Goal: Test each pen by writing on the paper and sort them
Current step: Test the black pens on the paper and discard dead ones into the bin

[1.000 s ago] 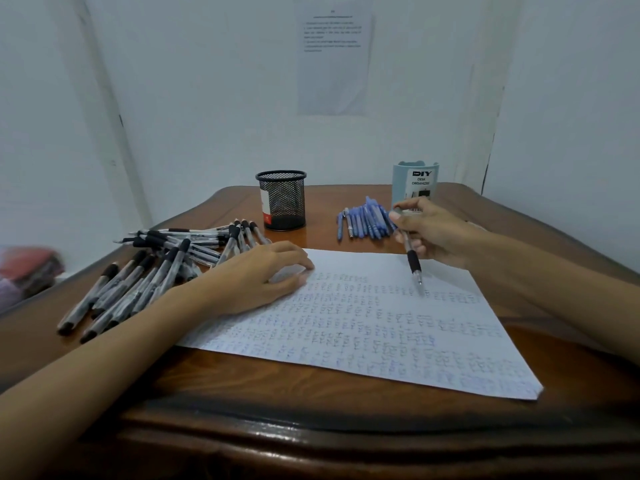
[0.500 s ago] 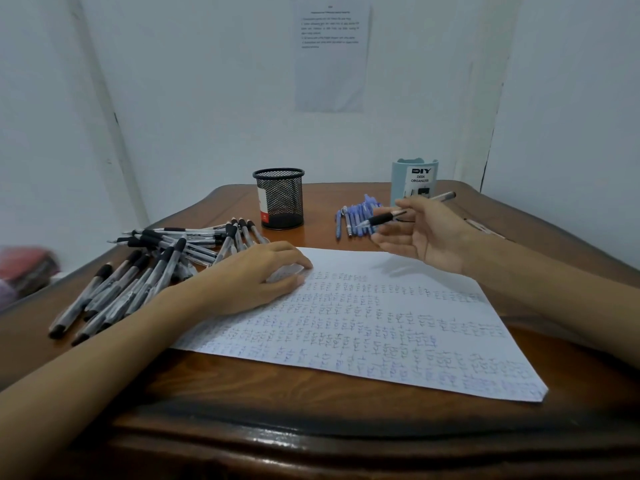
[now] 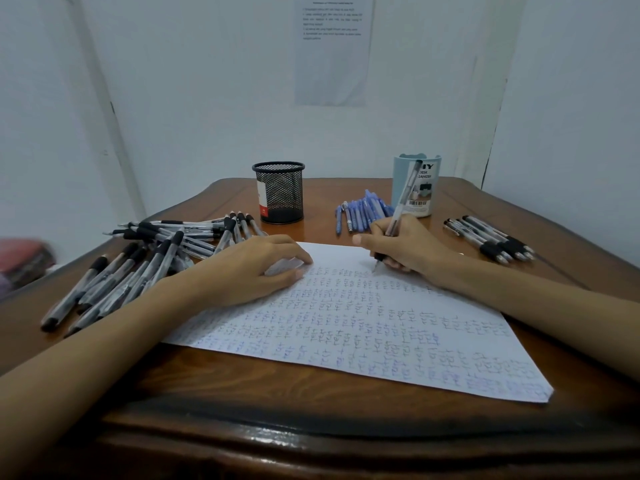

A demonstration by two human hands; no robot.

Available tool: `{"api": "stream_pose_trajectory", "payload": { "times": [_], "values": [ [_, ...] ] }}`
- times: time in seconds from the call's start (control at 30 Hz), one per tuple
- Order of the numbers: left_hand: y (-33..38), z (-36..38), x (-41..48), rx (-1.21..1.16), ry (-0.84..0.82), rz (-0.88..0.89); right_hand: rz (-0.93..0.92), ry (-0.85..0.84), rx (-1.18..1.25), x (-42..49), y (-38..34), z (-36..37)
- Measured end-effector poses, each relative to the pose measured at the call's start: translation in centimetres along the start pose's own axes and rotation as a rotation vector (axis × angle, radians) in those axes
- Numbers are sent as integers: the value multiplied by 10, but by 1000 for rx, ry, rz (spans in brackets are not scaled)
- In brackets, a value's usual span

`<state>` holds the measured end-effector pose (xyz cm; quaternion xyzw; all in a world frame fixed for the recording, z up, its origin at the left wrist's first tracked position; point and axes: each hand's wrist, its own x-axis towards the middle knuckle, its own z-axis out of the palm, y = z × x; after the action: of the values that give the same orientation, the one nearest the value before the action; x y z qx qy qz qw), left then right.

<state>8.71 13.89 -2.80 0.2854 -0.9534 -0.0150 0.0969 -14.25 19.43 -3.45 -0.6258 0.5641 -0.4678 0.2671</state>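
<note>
A white paper sheet [image 3: 363, 327], covered in small scribbles, lies on the wooden table [image 3: 311, 403]. My right hand [image 3: 405, 247] grips a clear black-grip pen [image 3: 403, 199] upright, its tip touching the paper near the top edge. My left hand [image 3: 249, 268] rests on the paper's upper left corner, fingers loosely curved, holding nothing. A heap of black pens [image 3: 138, 265] lies left of the sheet. Several blue pens [image 3: 363, 211] lie behind my right hand. A few black pens [image 3: 491, 239] lie in a row at the right.
A black mesh pen cup [image 3: 278, 192] stands at the back centre. A pale blue desk organiser [image 3: 417, 185] stands at the back right. White walls close in behind and on both sides, with a printed sheet [image 3: 332, 50] taped up.
My right hand turned the pen from lying sideways in the air to upright and brought its tip down onto the paper. My left hand stayed on the sheet.
</note>
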Motion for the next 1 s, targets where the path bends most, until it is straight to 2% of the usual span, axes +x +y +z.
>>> {"api": "stream_pose_trajectory", "payload": {
  "times": [0.27, 0.57, 0.7, 1.0],
  "values": [
    [-2, 0, 1, -1, -4, 4, -58, -45, -9, 4, 7, -1],
    [-1, 0, 1, -8, -3, 1, -68, -26, 5, 4, 8, -1],
    [-1, 0, 1, -11, 2, 3, -85, 36, -6, 6, 10, -1],
    [-2, 0, 1, -12, 4, 6, -70, 24, -34, 7, 9, -1]
  ]
}}
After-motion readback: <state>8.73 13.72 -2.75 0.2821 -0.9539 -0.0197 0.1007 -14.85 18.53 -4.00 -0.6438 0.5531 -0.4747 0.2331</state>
